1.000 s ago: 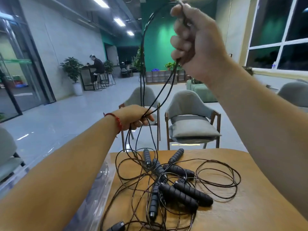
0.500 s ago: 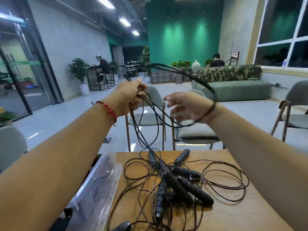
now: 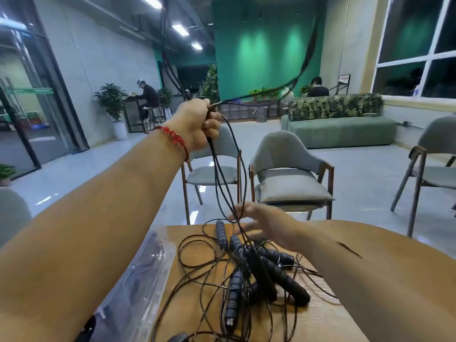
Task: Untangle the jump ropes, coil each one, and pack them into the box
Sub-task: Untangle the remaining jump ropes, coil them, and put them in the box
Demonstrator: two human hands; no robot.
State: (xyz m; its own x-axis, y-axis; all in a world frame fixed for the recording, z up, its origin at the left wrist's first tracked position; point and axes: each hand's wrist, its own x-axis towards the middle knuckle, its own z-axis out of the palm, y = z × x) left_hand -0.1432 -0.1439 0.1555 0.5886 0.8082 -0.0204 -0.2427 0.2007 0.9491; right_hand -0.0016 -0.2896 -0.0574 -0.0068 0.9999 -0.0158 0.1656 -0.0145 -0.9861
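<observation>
A tangle of black jump ropes (image 3: 256,270) with thick ribbed handles lies on the round wooden table (image 3: 328,319). My left hand (image 3: 197,124) is raised above it and grips a bundle of black cord (image 3: 222,178); loops rise from the fist out of the top of the frame, and strands hang down into the pile. My right hand (image 3: 261,224) is low over the far side of the pile, blurred, fingers spread near the hanging strands. It holds nothing that I can see.
A clear plastic box (image 3: 138,282) stands at the table's left edge. Two grey chairs (image 3: 288,174) face the table from behind, another is at the right. A green sofa and seated people are far back.
My left hand rose higher with the cord bundle. My right hand let the loop slip off its wrist and dropped down to the pile on the table.
</observation>
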